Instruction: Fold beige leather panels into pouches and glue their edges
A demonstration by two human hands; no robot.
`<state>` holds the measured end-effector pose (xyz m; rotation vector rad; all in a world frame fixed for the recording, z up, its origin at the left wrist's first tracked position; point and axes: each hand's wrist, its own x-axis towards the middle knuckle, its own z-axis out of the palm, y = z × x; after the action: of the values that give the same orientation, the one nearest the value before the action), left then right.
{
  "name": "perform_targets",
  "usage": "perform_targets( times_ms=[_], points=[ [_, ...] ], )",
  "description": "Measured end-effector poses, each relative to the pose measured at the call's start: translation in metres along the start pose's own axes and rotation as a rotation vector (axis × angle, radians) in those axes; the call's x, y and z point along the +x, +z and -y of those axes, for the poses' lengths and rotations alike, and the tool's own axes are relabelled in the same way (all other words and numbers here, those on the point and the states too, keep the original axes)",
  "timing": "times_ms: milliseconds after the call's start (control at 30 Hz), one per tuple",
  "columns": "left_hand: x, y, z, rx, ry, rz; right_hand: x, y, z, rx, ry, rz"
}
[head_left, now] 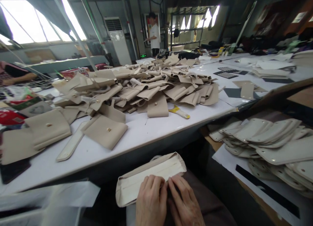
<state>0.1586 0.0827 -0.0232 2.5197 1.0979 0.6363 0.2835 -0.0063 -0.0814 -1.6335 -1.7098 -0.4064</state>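
Observation:
On my lap lies a beige leather-like bag piece [129, 185] with a pale, flat inner face and a raised rim folded round it. My left hand [151, 200] is closed on its near edge, fingers bent over the pale face. Right beside it, my right hand [184, 200] pinches the same edge near the right corner. The fingertips of both hands almost meet; what lies between them is hidden. Just beyond, on the white table [137, 134], rests a beige flap piece [105, 131] with a metal stud.
A large heap of beige pieces [156, 85] covers the table's middle. Stacked pale panels [274, 138] stand at my right, with a black strip [266, 190] beside them. Translucent plastic sheeting [49, 200] is at lower left. A person [154, 33] stands in the background; another person's arm [22, 76] shows at far left.

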Motion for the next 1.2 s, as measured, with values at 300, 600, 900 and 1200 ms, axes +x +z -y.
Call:
perform_targets(
  times_ms=[300,600,900,1200],
  points=[
    [-0.012,-0.015,0.015,0.106,-0.064,-0.108,0.009,0.014,0.021,0.017,-0.065,-0.018],
    [-0.031,-0.03,0.04,0.192,-0.065,-0.286,0.013,0.024,0.036,0.058,-0.142,0.003],
    [-0.04,-0.02,0.056,0.199,-0.051,-0.358,0.014,0.015,0.032,0.084,-0.099,0.072],
    [-0.04,-0.016,0.053,0.172,-0.1,-0.403,0.017,0.014,0.036,0.066,-0.118,0.095]
  ],
)
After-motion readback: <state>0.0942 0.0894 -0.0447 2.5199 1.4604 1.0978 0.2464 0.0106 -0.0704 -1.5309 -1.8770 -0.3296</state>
